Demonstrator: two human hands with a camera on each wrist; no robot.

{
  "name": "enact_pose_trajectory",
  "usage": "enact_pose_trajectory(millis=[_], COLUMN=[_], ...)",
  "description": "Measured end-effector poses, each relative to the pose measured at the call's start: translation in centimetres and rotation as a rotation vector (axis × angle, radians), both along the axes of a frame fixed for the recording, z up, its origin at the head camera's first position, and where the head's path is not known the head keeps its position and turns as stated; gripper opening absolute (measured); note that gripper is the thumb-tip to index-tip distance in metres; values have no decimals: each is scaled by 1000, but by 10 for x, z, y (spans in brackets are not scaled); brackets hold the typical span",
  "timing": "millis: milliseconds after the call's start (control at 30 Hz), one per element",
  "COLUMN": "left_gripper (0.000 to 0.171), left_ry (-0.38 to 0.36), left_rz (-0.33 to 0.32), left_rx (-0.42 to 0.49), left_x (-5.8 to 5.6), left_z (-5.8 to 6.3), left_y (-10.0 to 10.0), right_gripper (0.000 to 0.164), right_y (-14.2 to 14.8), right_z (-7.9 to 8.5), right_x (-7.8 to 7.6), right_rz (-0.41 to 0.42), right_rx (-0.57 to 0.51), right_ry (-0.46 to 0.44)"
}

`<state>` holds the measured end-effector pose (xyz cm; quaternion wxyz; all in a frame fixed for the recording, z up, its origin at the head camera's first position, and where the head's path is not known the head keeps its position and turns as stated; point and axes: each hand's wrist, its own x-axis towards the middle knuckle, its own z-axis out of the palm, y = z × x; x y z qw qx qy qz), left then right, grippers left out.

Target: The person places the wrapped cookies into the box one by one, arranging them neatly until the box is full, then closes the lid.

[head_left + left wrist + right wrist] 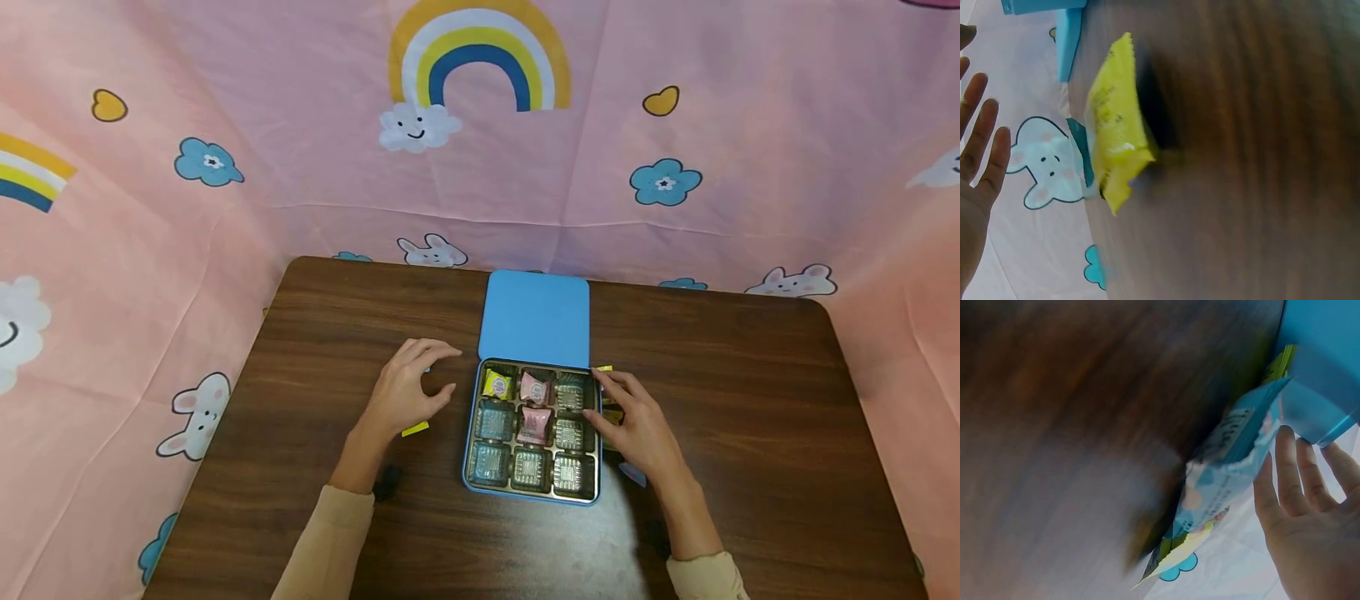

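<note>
A blue tin [532,498] lies with its lid [536,318] swung back and a shiny tray of square compartments inside. In the tray's back row, a yellow-wrapped candy [497,384] fills the left compartment and a pink-wrapped candy [534,388] the middle one. Another pink-wrapped candy [534,425] occupies the centre compartment. My left hand [403,387] hovers left of the tin, thumb and fingers spread apart around nothing. At the tin's right side, my right hand [636,422] has its fingertips at the rim, the fingers fairly straight in the right wrist view.
A yellow packet [1116,125] lies on the wooden table [345,308] by the left hand. Beside the tin's right side, partly under the right hand, are a blue packet [1229,462] and yellow packets [1175,553]. A patterned pink cloth [315,125] hangs behind the table.
</note>
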<state>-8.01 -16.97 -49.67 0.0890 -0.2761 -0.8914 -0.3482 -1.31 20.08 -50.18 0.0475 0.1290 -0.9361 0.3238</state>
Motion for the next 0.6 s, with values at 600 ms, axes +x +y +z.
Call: enact_pose_trajectory(millis=[600], left_gripper=[48], left_ry=[11], left_rz=[67], left_rx=[-59], left_x=[27], left_z=[-19], left_y=[-20], right_gripper=[68], right_y=[0], right_z=[0], right_x=[0], right_rz=[2], right_rx=[-7], right_ry=[-9])
